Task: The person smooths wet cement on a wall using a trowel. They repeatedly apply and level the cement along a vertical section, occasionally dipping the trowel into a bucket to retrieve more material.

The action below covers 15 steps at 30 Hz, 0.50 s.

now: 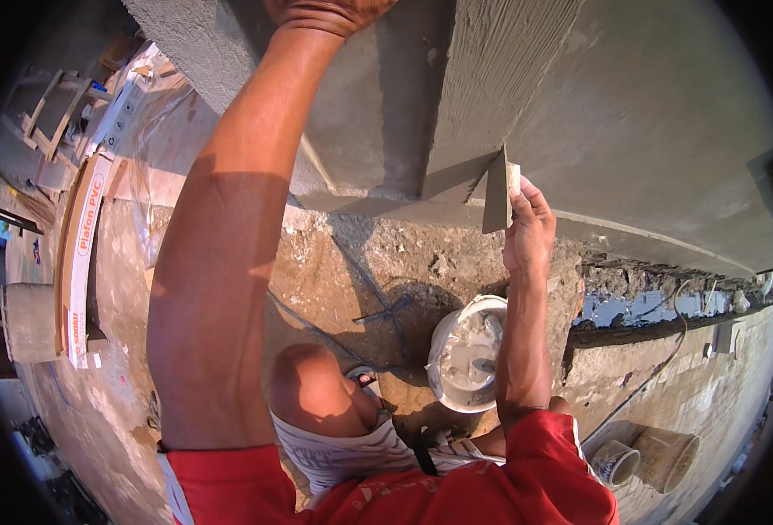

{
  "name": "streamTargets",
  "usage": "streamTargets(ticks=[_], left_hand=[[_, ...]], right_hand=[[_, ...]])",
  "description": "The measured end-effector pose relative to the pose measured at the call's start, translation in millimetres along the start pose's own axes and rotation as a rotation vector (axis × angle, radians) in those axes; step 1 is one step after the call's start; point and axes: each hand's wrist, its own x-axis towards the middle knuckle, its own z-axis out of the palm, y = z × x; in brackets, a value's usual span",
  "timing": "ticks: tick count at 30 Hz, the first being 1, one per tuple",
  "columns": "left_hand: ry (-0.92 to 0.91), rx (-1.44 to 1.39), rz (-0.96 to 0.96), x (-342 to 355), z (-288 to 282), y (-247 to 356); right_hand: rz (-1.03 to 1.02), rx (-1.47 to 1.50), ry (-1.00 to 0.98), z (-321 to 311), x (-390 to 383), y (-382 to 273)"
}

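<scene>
My right hand [531, 229] is closed, thumb and fingers on a flat plastering blade [497, 197]. The blade is thin and grey, seen nearly edge-on, with a pale part by my fingers. Its upper tip meets the low end of a raised, ridged band of wet plaster [500, 87] on the grey wall [649, 114]. My left arm reaches up along the wall. Only the wrist and part of my left hand [330, 10] show at the upper edge; its fingers are out of the picture. A white bucket [436, 357] of wet grey mortar [470, 354] stands below my right forearm.
A dark cord [369, 284] crosses the dirt ground near my feet. To the right lie a water-filled trench [649, 306], a thin hose [645, 385] and two buckets [616, 464]. Long white cartons [89, 227] and a wooden frame [58, 118] are at the left.
</scene>
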Motion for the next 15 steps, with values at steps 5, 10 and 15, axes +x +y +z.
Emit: streamTargets(ticks=[5, 10, 15], left_hand=[[0.038, 0.012, 0.013, 0, 6, -4], [0.025, -0.007, -0.002, 1, 3, -4], [-0.031, 0.006, -0.011, 3, -5, -6]], right_hand=[[-0.048, -0.024, -0.016, 10, 0, -22], [-0.116, -0.003, -0.054, 23, -1, -46], [-0.204, 0.022, -0.091, 47, -3, -80]])
